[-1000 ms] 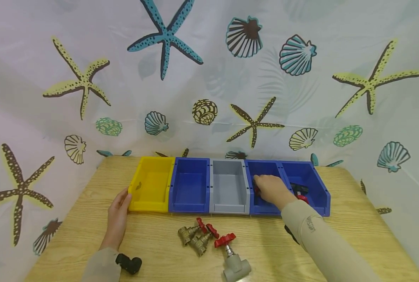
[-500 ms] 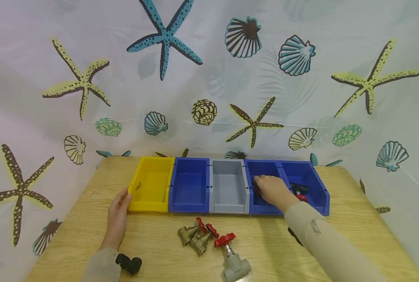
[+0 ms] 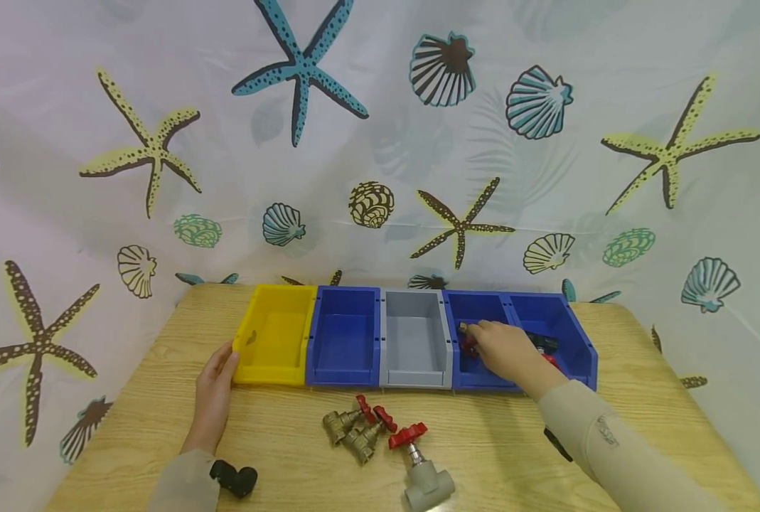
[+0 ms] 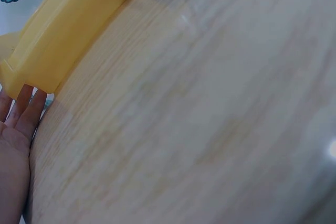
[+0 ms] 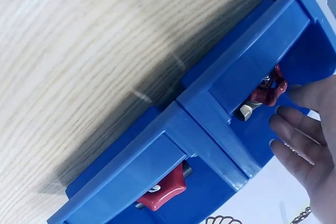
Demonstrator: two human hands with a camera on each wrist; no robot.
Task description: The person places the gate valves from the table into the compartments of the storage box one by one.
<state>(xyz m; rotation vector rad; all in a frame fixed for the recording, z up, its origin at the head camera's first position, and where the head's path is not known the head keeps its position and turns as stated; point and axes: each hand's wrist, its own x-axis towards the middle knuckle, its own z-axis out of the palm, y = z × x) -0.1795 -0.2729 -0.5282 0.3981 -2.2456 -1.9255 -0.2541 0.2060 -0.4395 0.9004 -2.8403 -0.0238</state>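
My left hand (image 3: 213, 387) rests against the left side of the yellow bin (image 3: 268, 376), its fingers extended along the bin's corner in the left wrist view. My right hand (image 3: 500, 350) is inside the second blue bin from the right (image 3: 482, 381). Just off its thumb and fingertips lies a valve with a dark red handwheel (image 5: 270, 88) and a metal end, near that bin's front wall. The fingers are loosely bent, with nothing visible between them. In the rightmost blue bin (image 3: 578, 382) lies a valve with a red handwheel (image 5: 164, 188) and a black body.
Before the bins, two brass gate valves (image 3: 362, 442) with red handwheels lie together on the wooden table (image 3: 277, 441). To their right is a grey plastic valve (image 3: 428, 485) with a red handwheel. A blue bin (image 3: 344, 377) and a grey bin (image 3: 416, 380) stand mid-row.
My right hand has shifted slightly right and toward me, and more of the red-handled valve shows beside its fingers. The left hand has stayed at the yellow bin.
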